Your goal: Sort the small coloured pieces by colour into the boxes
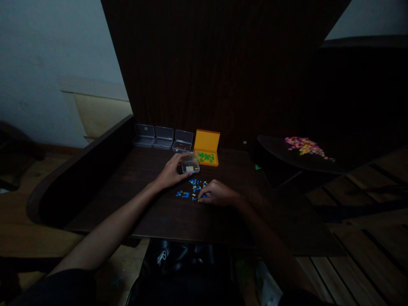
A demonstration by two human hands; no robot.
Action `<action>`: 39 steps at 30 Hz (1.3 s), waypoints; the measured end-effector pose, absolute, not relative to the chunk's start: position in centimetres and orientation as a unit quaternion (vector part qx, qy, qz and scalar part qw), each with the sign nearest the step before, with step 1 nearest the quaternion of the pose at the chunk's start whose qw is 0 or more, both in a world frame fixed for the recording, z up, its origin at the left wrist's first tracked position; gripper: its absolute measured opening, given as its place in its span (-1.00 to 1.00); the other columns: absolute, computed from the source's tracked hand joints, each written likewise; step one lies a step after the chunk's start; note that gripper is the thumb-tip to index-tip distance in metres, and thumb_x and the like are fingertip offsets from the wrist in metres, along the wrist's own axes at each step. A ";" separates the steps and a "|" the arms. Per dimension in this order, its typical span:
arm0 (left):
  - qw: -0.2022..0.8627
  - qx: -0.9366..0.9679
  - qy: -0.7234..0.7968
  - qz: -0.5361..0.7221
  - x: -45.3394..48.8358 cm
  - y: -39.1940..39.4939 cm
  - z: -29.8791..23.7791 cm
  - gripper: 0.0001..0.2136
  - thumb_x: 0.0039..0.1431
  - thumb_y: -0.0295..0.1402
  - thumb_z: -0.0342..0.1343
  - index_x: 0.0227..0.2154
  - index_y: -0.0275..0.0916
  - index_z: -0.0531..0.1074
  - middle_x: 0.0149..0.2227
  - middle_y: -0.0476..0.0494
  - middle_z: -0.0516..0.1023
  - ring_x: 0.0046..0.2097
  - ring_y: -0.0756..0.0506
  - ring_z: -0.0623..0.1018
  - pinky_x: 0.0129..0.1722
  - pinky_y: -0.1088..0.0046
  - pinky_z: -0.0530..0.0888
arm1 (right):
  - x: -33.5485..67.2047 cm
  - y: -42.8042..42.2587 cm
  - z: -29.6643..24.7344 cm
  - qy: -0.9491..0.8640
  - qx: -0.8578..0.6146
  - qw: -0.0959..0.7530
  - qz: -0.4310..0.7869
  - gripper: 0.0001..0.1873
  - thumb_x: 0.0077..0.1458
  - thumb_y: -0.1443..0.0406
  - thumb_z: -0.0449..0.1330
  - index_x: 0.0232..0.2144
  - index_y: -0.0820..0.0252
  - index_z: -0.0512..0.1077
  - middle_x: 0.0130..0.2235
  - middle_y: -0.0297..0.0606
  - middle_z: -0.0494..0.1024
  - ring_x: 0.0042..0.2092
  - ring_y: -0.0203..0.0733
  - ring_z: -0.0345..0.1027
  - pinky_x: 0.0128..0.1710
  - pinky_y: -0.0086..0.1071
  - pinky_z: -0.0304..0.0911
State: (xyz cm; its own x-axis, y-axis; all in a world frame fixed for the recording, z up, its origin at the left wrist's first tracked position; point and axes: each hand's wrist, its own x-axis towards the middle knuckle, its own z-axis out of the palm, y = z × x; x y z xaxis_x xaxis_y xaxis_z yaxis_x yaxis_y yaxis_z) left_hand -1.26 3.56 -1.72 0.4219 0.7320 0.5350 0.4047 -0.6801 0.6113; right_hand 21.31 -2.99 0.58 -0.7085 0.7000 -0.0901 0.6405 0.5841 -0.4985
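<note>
Two hands share the dark table [178, 223], their work close together. The left hand [170, 173] bends around a small clear plastic box [195, 164], thumb at its front edge and fingers over the back by the raised lid, so this grip is only as wide as the box; it seems to steady a light container that might otherwise slide. A few yellow bits show inside. The right hand [219, 193] has its fingertips curled down among blue and pale-yellow pieces [195, 183], which lie loose just in front of the box and to the left of that grip, probably spread out for easy reach. A yellow piece sits at the fingertips, but whether it is pinched I cannot tell. Beyond the left grip, three open clear cases [164, 131] stand in a row, perhaps to keep them reachable; to its right, an orange box [207, 140] holds green pieces [205, 157]. Far right of both grips lies a multicoloured heap [306, 145].
</note>
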 end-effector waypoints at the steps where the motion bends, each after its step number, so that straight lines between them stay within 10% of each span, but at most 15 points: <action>1: 0.199 0.820 0.345 0.410 -1.3 3.6 -1.7 -0.41 0.00 -0.30 0.29 0.10 -0.17 0.23 0.06 -0.21 0.37 0.00 -0.15 0.48 -0.07 0.24 0.51 | 21.3 -3.0 0.6 -0.887 -0.381 0.055 0.254 -0.86 0.07 0.29 0.24 -0.31 0.16 0.59 -0.56 -0.42 0.42 -0.52 -0.41 0.19 -0.42 -0.51 0.02; 10: 0.208 0.820 0.339 0.410 -1.5 3.8 -1.7 -0.41 -0.01 -0.31 0.29 0.10 -0.16 0.24 0.06 -0.22 0.38 0.01 -0.17 0.48 -0.08 0.21 0.52 | 21.2 -3.0 0.9 -0.884 -0.380 0.048 0.269 -0.86 0.09 0.31 0.21 -0.31 0.19 0.57 -0.58 -0.44 0.34 -0.53 -0.41 0.14 -0.44 -0.51 -0.03; 22: 0.207 0.823 0.330 0.414 -1.6 3.8 -1.6 -0.41 0.00 -0.30 0.28 0.11 -0.15 0.23 0.06 -0.22 0.38 0.02 -0.17 0.47 -0.09 0.25 0.52 | 20.3 0.4 2.4 -0.814 -0.457 0.272 0.235 -0.81 0.09 0.26 0.19 -0.36 0.28 0.54 -0.64 -0.47 0.22 -0.56 -0.40 0.02 -0.53 -0.51 -0.10; 39: 0.188 0.829 0.338 0.404 -1.9 3.9 -1.3 -0.41 0.00 -0.34 0.27 0.11 -0.16 0.21 0.07 -0.22 0.37 0.07 -0.19 0.43 -0.03 0.22 0.48 | 19.7 1.8 1.8 -0.819 -0.448 0.267 0.239 -0.79 0.06 0.27 0.20 -0.35 0.30 0.58 -0.64 -0.45 0.23 -0.56 -0.40 0.01 -0.52 -0.49 -0.05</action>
